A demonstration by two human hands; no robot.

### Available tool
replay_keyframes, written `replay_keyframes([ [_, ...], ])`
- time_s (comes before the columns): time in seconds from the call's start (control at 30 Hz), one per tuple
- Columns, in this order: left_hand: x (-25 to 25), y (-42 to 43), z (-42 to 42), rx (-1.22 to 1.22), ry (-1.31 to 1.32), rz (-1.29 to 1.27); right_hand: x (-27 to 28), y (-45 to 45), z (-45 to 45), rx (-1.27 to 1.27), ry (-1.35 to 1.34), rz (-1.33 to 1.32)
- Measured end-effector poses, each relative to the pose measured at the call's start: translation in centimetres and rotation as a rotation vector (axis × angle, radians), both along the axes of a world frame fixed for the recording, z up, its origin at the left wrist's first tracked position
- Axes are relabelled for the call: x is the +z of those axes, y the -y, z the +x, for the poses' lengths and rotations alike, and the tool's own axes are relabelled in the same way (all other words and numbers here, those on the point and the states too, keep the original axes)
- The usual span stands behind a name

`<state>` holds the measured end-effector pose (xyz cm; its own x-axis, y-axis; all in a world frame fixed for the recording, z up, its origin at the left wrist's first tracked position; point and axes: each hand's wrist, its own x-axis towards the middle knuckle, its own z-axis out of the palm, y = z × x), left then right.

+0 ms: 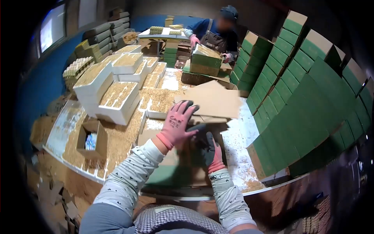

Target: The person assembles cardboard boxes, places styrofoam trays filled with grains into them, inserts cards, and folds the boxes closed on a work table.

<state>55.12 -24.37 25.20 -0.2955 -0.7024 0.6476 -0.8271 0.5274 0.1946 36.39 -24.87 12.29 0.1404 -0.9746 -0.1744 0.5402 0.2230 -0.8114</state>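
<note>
My left hand (pixel 180 121), in a pink glove with dark fingertips, is open with its fingers spread, just in front of a pile of flat brown cardboard sheets (pixel 212 99). To its right, my right hand (pixel 213 152) wears a pink and dark glove and is partly in shadow; how its fingers are set is hard to make out. Both hands are above a green and brown cardboard box (pixel 175 167) at the near edge of the table. Nothing shows in my left hand.
White foam boxes (pixel 117 97) filled with husks stand at the left, behind a small open carton (pixel 92 139). Tall stacks of green cartons (pixel 284 78) line the right. Across the table, a person (pixel 220 33) in pink gloves holds a box (pixel 206 62).
</note>
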Motion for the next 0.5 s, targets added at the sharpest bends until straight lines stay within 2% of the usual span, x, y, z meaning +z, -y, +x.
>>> replay_keyframes([
  [0.03, -1.6, 2.4, 1.3, -0.014, -0.015, 0.195, 0.8, -0.7, 0.4, -0.14, -0.052, 0.119],
  [0.07, -3.7, 5.0, 2.5, -0.024, -0.031, 0.386, -1.4, -0.5, -0.9, -0.216, -0.354, -0.085],
  [0.1, -7.5, 6.8, 3.6, 0.082, 0.138, 0.438, -3.6, -0.4, -2.3, -0.342, -0.676, -0.247],
  [0.13, -11.8, 8.1, 4.7, 0.192, 0.3, 0.486, -3.9, -1.2, -4.6, -0.516, -1.365, -0.517],
  [0.17, -15.6, 9.7, 5.9, 0.172, 0.411, 0.717, -3.7, -2.5, -6.4, -0.511, -1.855, -0.432],
  [0.2, -18.3, 10.4, 6.7, 0.141, 0.521, 0.956, -5.3, -3.4, -8.2, -0.325, -1.931, -0.099],
  [0.23, -18.3, 10.0, 7.2, 0.12, 0.423, 0.955, -7.2, -4.1, -10.3, -0.115, -1.211, 0.179],
  [0.27, -18.0, 9.8, 7.6, 0.11, 0.327, 0.954, -9.9, -4.3, -13.3, 0.182, -0.9, 0.134],
  [0.33, -18.7, 9.9, 8.0, 0.086, 0.383, 0.967, -7.9, -6.8, -12.8, 0.19, -0.949, 0.02],
  [0.4, -17.4, 8.9, 8.1, 0.011, 0.417, 1.008, -3.4, -7.5, -12.8, 0.479, -1.039, 0.195],
  [0.43, -17.0, 8.6, 8.1, 0.034, 0.368, 1.013, -2.3, -6.0, -13.1, 0.362, -1.147, 0.088],
  [0.5, -16.1, 8.0, 9.0, 0.017, 0.286, 0.505, -0.1, -3.0, -13.8, 0.102, -1.395, -0.099],
])
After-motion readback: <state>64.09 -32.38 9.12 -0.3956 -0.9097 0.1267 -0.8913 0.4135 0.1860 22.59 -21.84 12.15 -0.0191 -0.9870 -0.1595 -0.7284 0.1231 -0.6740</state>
